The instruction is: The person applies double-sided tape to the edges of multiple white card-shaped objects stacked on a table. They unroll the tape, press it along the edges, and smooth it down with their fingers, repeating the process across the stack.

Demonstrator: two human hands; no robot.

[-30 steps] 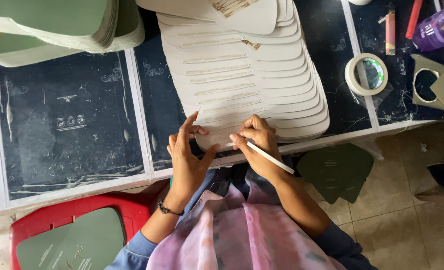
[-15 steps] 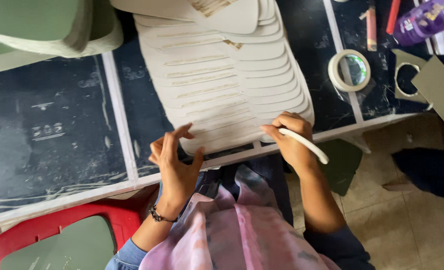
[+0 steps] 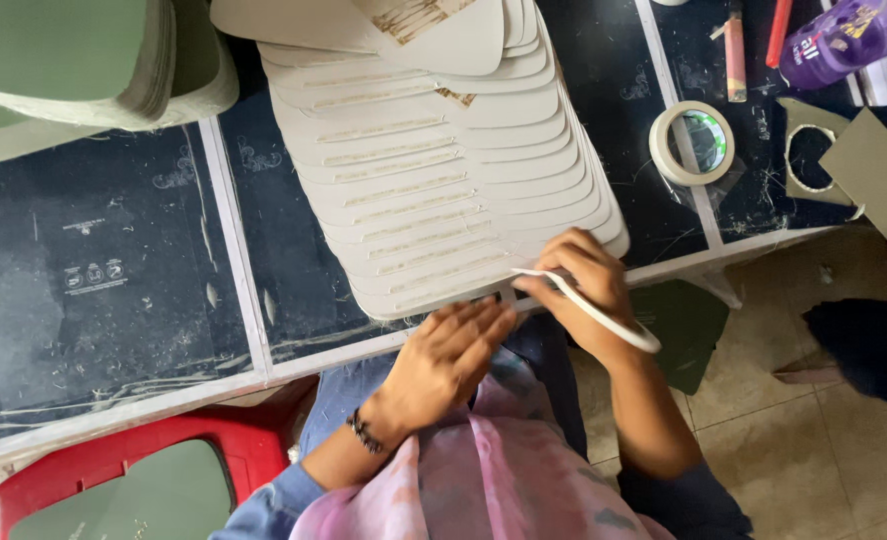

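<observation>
A fanned row of several cream card pieces [image 3: 443,190], each with a strip of tape across it, lies on the dark table [image 3: 113,290]. My right hand [image 3: 583,290] sits at the near edge of the row and pinches a thin white strip [image 3: 603,318] that curves away toward my wrist. My left hand [image 3: 448,355], fingers together and flat, rests at the table's front edge just under the nearest card. It holds nothing. A dark bracelet is on my left wrist.
A roll of tape [image 3: 691,143] lies right of the cards. Beyond it are a purple bottle [image 3: 853,35], an orange stick [image 3: 735,55] and grey card offcuts [image 3: 868,170]. A stack of green pieces [image 3: 73,60] sits far left. A red stool [image 3: 123,480] holds another green piece.
My right hand has drawn the white strip out to the right, away from the cards. My left hand has slid right along the table edge and its fingers have come together.
</observation>
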